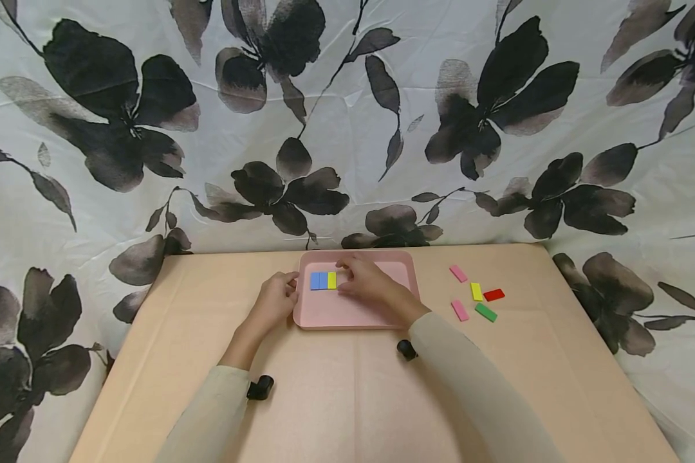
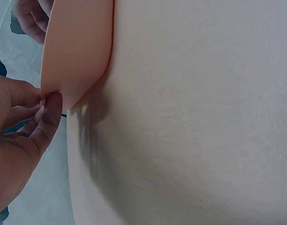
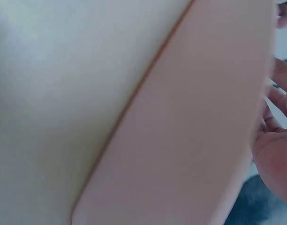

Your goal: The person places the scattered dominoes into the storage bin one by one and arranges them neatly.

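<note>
White fabric printed with large black and grey flowers (image 1: pixel 481 116) hangs behind a table with a pale peach top (image 1: pixel 324 399) and shows along both its sides. At the far edge of the tabletop, near its middle, sits a shallow pink tray (image 1: pixel 347 316) with rounded corners and a raised rim. Toward its left end, three small rectangular tiles form a row side by side: a left blue tile (image 1: pixel 315 281), a second blue tile (image 1: pixel 323 281) and a yellow tile (image 1: pixel 332 280), their long sides pointing toward the far edge.

The left hand (image 1: pixel 275 299) pinches the tray's left rim between thumb and fingers; the left wrist view shows this grip closely. The right hand (image 1: pixel 363 283) reaches over the tray from the right, its fingers bent and its thumb just beside the yellow tile. Whether it holds anything cannot be told, since the tray wall hides the fingertips in the right wrist view.

Well apart from the row, right of the tray, five loose tiles lie scattered at various angles: an upper pink tile (image 1: pixel 458 273), a lower pink tile (image 1: pixel 459 310), a loose yellow tile (image 1: pixel 476 292), a red tile (image 1: pixel 494 294) and a green tile (image 1: pixel 486 312). Pale sleeves (image 1: pixel 211 408) cover both forearms, and a small black device (image 1: pixel 260 388) shows beside the left cuff.
</note>
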{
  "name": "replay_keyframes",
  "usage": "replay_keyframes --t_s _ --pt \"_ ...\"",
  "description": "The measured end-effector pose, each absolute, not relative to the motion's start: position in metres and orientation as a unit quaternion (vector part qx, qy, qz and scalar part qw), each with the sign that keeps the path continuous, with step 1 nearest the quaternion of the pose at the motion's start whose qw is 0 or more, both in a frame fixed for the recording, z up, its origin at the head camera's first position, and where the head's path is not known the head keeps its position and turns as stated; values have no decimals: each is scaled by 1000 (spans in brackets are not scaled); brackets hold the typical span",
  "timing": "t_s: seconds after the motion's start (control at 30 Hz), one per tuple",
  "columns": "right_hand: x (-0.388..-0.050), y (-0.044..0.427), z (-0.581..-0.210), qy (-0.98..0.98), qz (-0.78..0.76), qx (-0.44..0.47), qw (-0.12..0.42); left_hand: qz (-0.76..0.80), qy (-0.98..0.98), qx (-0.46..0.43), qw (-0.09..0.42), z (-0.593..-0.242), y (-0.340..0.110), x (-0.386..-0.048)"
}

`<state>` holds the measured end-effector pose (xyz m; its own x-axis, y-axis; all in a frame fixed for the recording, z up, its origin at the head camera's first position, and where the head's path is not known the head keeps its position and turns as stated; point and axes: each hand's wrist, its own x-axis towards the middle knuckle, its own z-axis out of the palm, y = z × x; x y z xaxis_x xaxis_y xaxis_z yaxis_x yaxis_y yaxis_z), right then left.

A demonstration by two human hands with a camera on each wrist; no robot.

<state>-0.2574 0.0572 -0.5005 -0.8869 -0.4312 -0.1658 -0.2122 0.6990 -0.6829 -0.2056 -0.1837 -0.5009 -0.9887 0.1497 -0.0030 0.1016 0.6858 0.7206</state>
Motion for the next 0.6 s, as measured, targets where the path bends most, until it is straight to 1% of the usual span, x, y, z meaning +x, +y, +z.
replay_keyframes --t_s 0.1,0.3,0.5,0.6 --pt "-253 69 -490 905 -355 -179 150 388 919 69 30 -501 -183 -205" --pt "-243 95 -473 900 -375 -191 112 386 919 70 30 -500 -184 -204" --pt "-233 128 -469 909 -371 -183 56 386 919 76 30 -500 -184 -205" --pt "-227 145 -468 908 -379 -173 41 384 920 74 30 -501 -185 -205"
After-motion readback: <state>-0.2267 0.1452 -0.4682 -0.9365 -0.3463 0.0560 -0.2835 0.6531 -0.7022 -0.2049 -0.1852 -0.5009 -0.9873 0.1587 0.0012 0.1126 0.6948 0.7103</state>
